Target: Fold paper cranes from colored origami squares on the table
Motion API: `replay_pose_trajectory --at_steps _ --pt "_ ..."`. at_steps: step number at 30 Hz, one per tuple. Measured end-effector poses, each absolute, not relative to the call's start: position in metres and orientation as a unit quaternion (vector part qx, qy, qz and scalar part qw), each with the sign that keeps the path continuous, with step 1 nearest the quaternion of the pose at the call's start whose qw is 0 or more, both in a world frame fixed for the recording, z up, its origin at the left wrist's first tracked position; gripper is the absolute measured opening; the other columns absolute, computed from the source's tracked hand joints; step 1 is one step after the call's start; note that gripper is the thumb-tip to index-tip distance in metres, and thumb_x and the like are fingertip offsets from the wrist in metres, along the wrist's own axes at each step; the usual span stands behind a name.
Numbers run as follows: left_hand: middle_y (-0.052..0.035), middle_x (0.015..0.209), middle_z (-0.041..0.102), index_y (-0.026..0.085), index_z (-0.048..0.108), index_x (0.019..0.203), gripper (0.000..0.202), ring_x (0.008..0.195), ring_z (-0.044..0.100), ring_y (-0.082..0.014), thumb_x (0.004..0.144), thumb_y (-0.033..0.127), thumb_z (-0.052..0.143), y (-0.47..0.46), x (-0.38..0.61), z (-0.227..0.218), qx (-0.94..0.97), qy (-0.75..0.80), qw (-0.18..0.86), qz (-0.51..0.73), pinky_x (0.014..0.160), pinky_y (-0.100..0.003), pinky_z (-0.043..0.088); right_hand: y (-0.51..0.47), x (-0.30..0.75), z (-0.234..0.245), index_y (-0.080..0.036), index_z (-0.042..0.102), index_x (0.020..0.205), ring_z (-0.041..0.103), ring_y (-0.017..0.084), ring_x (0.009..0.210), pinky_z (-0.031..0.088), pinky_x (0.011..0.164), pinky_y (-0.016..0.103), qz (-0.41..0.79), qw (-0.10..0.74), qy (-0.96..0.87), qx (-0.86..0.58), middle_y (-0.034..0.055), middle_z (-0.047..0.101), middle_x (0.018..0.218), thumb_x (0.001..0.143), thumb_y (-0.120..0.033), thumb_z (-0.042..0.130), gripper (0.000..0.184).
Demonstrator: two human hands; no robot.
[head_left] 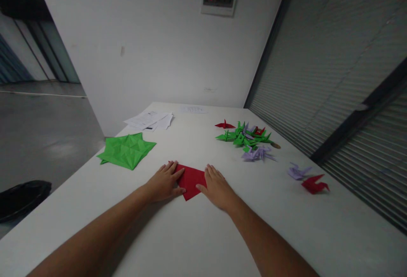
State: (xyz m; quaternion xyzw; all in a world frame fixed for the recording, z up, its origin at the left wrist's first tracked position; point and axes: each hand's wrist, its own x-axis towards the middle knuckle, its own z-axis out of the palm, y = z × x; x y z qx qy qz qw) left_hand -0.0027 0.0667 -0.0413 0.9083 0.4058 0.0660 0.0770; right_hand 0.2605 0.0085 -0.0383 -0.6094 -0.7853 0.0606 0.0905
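A folded red paper (191, 180) lies flat on the white table (197, 234) in front of me. My left hand (165, 182) rests on its left edge with fingers stretched out flat. My right hand (216, 186) lies on its right edge, fingers also flat and pressed down on the sheet. Neither hand grips the paper; both hold it against the tabletop.
A stack of creased green paper (127, 150) lies to the left. White printed sheets (150, 120) sit farther back. A pile of green, purple and red paper cranes (247, 138) is at the right, with a single purple crane (297, 172) and red crane (314, 184) nearer the right edge.
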Motion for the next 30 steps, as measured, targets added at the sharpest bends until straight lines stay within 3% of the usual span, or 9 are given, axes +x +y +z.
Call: replay_pose_trajectory --at_steps 8,15,18,22,26,30 --pt "-0.0247 0.167 0.023 0.015 0.036 0.159 0.101 0.153 0.019 -0.046 0.085 0.083 0.048 0.073 -0.011 -0.043 0.901 0.422 0.083 0.056 0.122 -0.06 0.024 0.015 0.281 -0.041 0.006 0.034 0.155 0.021 0.036 0.155 0.017 0.127 0.046 0.066 0.077 -0.766 -0.635 0.0281 0.025 0.164 0.098 -0.07 0.035 0.095" --pt "-0.0253 0.167 0.021 0.015 0.035 0.159 0.1 0.154 0.017 -0.046 0.084 0.079 0.055 0.075 -0.015 -0.04 0.904 0.413 0.102 0.049 0.122 -0.062 0.02 0.026 0.299 -0.037 0.009 0.04 0.15 0.027 0.036 0.154 0.021 0.127 0.045 0.074 0.104 -0.731 -0.67 0.0307 0.035 0.16 0.103 -0.048 0.045 0.075" --pt "-0.0237 0.168 0.019 0.018 0.03 0.161 0.1 0.155 0.016 -0.0443 0.084 0.077 0.057 0.075 -0.017 -0.035 0.918 0.378 0.117 0.036 0.122 -0.065 0.014 0.026 0.301 -0.029 0.004 0.047 0.148 0.033 0.034 0.152 0.025 0.126 0.047 0.064 0.177 -0.732 -0.655 0.028 0.041 0.157 0.102 -0.042 0.049 0.065" --pt "-0.0217 0.168 0.021 0.023 0.026 0.162 0.103 0.155 0.018 -0.0422 0.081 0.073 0.065 0.076 -0.017 -0.029 0.933 0.322 0.157 0.043 0.121 -0.068 0.011 0.019 0.292 -0.018 -0.016 0.056 0.146 0.041 0.026 0.147 0.032 0.124 0.046 0.135 0.228 -0.83 -0.49 0.0147 0.048 0.157 0.101 -0.043 0.054 0.053" --pt "-0.0191 0.165 0.031 0.025 0.034 0.159 0.091 0.154 0.024 -0.0396 0.083 0.057 0.074 0.078 -0.019 -0.028 0.93 0.303 0.188 0.093 0.122 -0.064 0.019 0.011 0.279 -0.014 -0.023 0.068 0.135 0.049 0.026 0.141 0.036 0.122 0.045 0.2 0.172 -0.89 -0.372 0.0096 0.059 0.148 0.101 -0.043 0.057 0.041" --pt "-0.0167 0.159 0.042 0.026 0.056 0.145 0.054 0.15 0.034 -0.0365 0.092 0.028 0.065 0.081 -0.021 -0.031 0.928 0.303 0.17 0.133 0.119 -0.055 0.036 0.007 0.276 -0.01 -0.021 0.068 0.134 0.053 0.028 0.136 0.04 0.118 0.045 0.186 0.158 -0.895 -0.374 0.012 0.064 0.142 0.1 -0.043 0.06 0.042"
